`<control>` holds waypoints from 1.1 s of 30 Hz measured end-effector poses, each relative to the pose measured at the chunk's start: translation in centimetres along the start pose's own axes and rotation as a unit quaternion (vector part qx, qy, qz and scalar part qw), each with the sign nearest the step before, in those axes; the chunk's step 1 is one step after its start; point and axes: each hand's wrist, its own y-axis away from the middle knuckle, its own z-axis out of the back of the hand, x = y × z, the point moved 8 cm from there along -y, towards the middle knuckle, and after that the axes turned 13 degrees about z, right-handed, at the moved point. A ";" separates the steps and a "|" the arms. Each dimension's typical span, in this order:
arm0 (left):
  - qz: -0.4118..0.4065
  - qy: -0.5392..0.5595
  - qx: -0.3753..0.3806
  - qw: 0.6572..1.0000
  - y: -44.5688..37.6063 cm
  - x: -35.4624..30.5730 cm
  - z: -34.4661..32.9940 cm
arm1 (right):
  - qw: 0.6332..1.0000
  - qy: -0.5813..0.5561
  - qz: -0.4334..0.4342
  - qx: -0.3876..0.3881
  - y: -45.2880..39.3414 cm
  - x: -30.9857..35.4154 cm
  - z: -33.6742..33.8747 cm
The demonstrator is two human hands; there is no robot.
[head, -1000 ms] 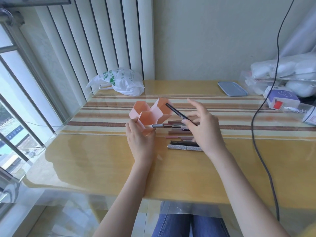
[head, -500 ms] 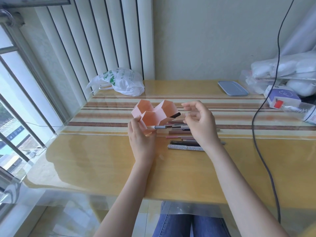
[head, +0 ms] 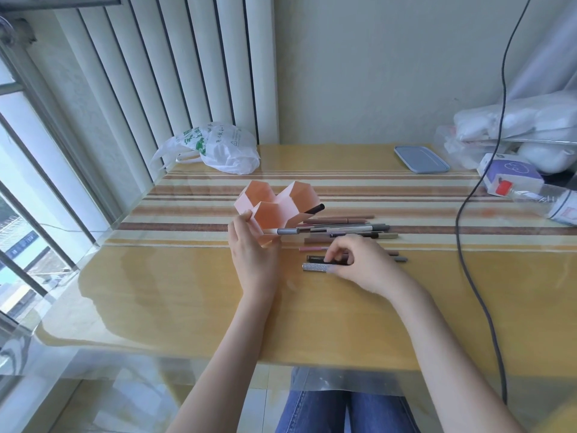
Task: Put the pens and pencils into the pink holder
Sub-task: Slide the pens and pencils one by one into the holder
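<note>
The pink holder (head: pixel 274 203), made of three hexagonal cells, lies tipped with its openings facing me. My left hand (head: pixel 253 254) grips its near cell from below. A black pen (head: pixel 313 210) pokes out of the right cell, and a grey-tipped pen (head: pixel 287 231) sticks out of the near cell. Several pens and pencils (head: pixel 346 228) lie in a row on the table to the right of the holder. My right hand (head: pixel 359 260) is down on the nearest ones, fingers pinching a black pen (head: pixel 324 259) just behind a silver glitter pen (head: pixel 313 267).
A white plastic bag (head: pixel 218 148) sits at the back left by the blinds. A blue lid (head: pixel 421 159) lies at the back right, with boxes and wrapped packages (head: pixel 512 176) beyond it. A black cable (head: pixel 471 214) hangs across the table's right side.
My right hand slid the black pen into the holder's right cell, let go, and dropped toward me onto the nearest pens. The holder tilted slightly in my left hand.
</note>
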 end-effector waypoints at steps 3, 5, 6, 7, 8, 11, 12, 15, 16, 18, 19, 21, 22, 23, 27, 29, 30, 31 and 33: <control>0.007 0.000 -0.001 1.000 0.1 0.1 0.1 | 0.999 0.044 0.008 -0.002 -0.2 0.5 -0.5; 0.009 -0.001 0.000 1.000 0.1 0.1 0.1 | 0.999 0.048 0.015 -0.013 -0.3 0.8 -0.5; 0.010 -0.001 -0.001 1.000 0.1 0.1 0.1 | 0.998 0.058 0.017 -0.014 -0.4 0.9 -0.5; 0.009 -0.001 -0.002 1.000 0.1 0.1 0.1 | 0.997 0.073 0.021 -0.012 -0.4 1.1 -0.5; 0.010 -0.001 -0.002 1.000 0.1 0.1 0.1 | 0.996 0.089 0.026 -0.009 -0.4 1.2 -0.6; 0.010 -0.002 -0.001 1.000 0.0 0.1 0.1 | 0.996 0.068 0.037 -0.048 -0.3 1.5 0.0; 0.008 -0.002 -0.002 1.000 0.0 0.0 0.1 | 0.996 0.009 0.036 -0.077 -0.2 1.5 0.4; 0.002 -0.001 -0.003 1.000 0.1 -0.1 0.2 | 0.963 -0.237 0.049 -0.119 -0.3 1.7 1.2; 0.000 -0.001 -0.003 1.000 0.1 -0.1 0.1 | 0.943 -0.303 0.064 -0.120 -0.3 2.1 1.3; 0.000 -0.001 -0.003 1.000 0.1 0.0 0.1 | 0.905 -0.396 0.099 -0.121 -0.3 3.1 1.6; 0.002 -0.001 -0.003 1.000 0.1 0.0 0.1 | 0.890 -0.423 0.116 -0.121 -0.3 3.7 1.8; 0.007 0.002 -0.001 1.000 0.1 0.0 0.1 | 0.870 -0.455 0.144 -0.123 -0.2 4.4 2.0; 0.008 0.003 0.000 1.000 0.1 0.0 0.1 | 0.866 -0.461 0.153 -0.123 -0.2 4.6 2.1; 0.006 0.004 0.000 1.000 0.1 0.0 0.1 | 0.864 -0.462 0.156 -0.122 -0.3 4.7 2.1; 0.000 0.002 0.001 1.000 0.1 -0.1 0.1 | 0.862 -0.467 0.154 -0.121 -0.2 4.6 1.9; 0.000 0.002 0.000 1.000 0.1 -0.1 0.1 | 0.867 -0.459 0.150 -0.123 -0.3 4.6 1.8; -0.002 0.002 -0.001 1.000 0.1 -0.1 0.1 | 0.870 -0.453 0.146 -0.127 -0.3 4.5 1.9; -0.004 0.001 -0.002 1.000 0.1 -0.1 0.1 | 0.874 -0.445 0.141 -0.135 -0.4 4.3 2.0; -0.004 0.001 -0.004 1.000 0.1 -0.2 0.2 | 0.892 -0.405 0.136 -0.151 -0.6 4.3 2.4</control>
